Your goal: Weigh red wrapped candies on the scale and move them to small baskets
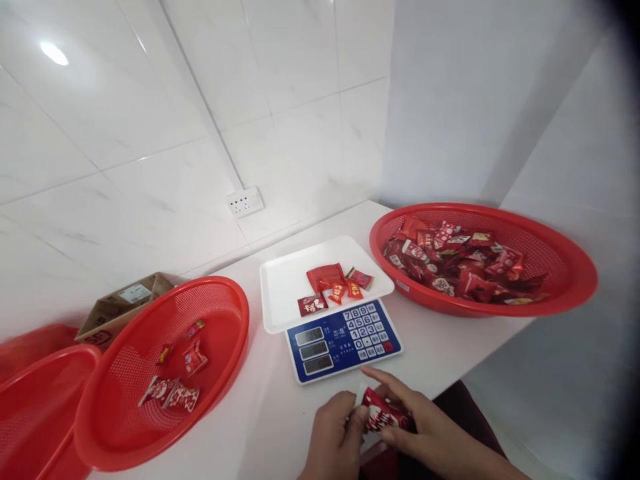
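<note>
Basket (555, 250) well stocked, scale (345, 343) lightly loaded.
Right of frame, many packets (475, 287) apparently remain; centre, a few already lie on the scale. Lower centre, left hand (336, 430) and right hand (417, 415) grip one red packet (384, 413), off the scale.

Three red baskets (440, 303), one scale (343, 355), five packets (326, 276) on it.

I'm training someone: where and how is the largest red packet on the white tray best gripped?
Probably pinch the largest red packet at its far-left corner, from above and the left: it lies flat with bare white tray there, while smaller packets crowd its near and right edges.
</note>
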Motion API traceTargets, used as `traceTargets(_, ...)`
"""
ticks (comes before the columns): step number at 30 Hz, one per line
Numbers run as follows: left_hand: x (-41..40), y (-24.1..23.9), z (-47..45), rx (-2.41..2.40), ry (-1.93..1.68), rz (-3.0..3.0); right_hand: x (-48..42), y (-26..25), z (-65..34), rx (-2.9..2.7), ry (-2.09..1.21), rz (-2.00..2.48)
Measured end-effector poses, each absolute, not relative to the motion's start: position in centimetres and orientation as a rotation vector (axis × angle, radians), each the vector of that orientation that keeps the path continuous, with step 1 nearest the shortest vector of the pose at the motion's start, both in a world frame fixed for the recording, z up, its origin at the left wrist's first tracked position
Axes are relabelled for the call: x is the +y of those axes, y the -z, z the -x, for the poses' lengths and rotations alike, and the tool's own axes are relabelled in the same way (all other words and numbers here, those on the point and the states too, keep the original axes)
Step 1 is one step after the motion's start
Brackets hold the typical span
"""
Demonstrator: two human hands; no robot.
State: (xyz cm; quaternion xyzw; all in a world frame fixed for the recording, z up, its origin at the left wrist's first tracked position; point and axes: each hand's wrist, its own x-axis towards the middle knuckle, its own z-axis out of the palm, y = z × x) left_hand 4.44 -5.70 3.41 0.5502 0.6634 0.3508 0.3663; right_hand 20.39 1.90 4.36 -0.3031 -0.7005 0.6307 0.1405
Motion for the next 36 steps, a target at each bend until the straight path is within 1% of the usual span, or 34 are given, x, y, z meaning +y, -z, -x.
traceTargets(2, -5.6, -3.6, -4.4, 1.682, -0.954, -1.426, 2.2, -4.6, -20.7, -2.04, -1.806, 0.823)
traceTargets(6, -5.2, -4.1, -4.8, 1.645, -1.042, -1.419, 2.5, -4.2, -21.0, -2.116, -1.65, 0.854)
traceTargets(9, -5.0, -3.9, -5.2, 1.584, -1.038, -1.331, 2.5, -3.7, -21.1, -2.128, -1.606, 0.851)
traceTargets(15, -4.9, -3.6, -5.2, 1.547, -1.082, -1.32, 2.3, -4.2, -20.6, -1.955, -1.807, 0.744)
traceTargets(19, -4.8, -4.4, -5.0, 1.51, -1.024, -1.33, 2.7, -4.1, -20.7, -1.901, -1.854, 0.741)
traceTargets(21, -4.8, -5.0, -4.4, 1.527, -1.013, -1.357, 3.5, -3.4, -21.2, -1.782, -1.975, 0.695)
traceTargets(24, -4.6, -6.3, -2.6, 1.686, -1.068, -1.395, 5.1, -1.3, -22.6, -1.509, -2.234, 0.594)
traceTargets(26, -4.3, -7.6, -0.7, 1.824, -1.126, -1.418, 6.2, 0.5, -23.7, -1.338, -2.34, 0.519)
traceTargets(30, -3.3, -10.7, 3.1, 1.982, -1.195, -1.507, 7.4, 3.1, -24.8, -1.003, -2.371, 0.399)
traceTargets(33, -2.8, -12.8, 4.9, 2.137, -1.174, -1.551, 7.5, 3.1, -24.6, -0.934, -2.418, 0.372)
traceTargets(36, -2.4, -13.8, 5.9, 2.292, -1.11, -1.573, 7.4, 2.4, -24.4, -0.929, -2.433, 0.386)
